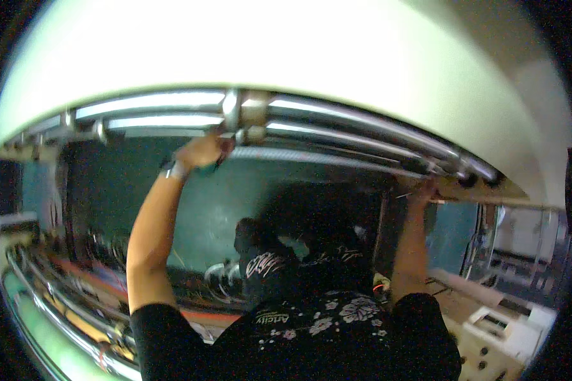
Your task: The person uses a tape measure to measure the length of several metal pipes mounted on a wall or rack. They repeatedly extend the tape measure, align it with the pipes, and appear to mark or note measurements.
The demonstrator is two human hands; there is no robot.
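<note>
Several shiny metal pipes (337, 124) run side by side under a pale curved cover (299, 44). My left hand (200, 152) is raised to a pipe fitting (235, 117). It is closed around a small teal-handled tool (208, 167), and a band sits on the wrist. My right hand (422, 190) reaches up to the right end of the pipes, next to a bracket (467, 181). Its fingers are blurred and pressed against the underside. My black flower-print shirt (324, 330) fills the lower middle.
Behind the arms is a dark teal panel (216, 203) with a black shape in front of it. More pipes and cables (63, 298) curve along the lower left. A beige box with buttons (489, 343) stands at the lower right.
</note>
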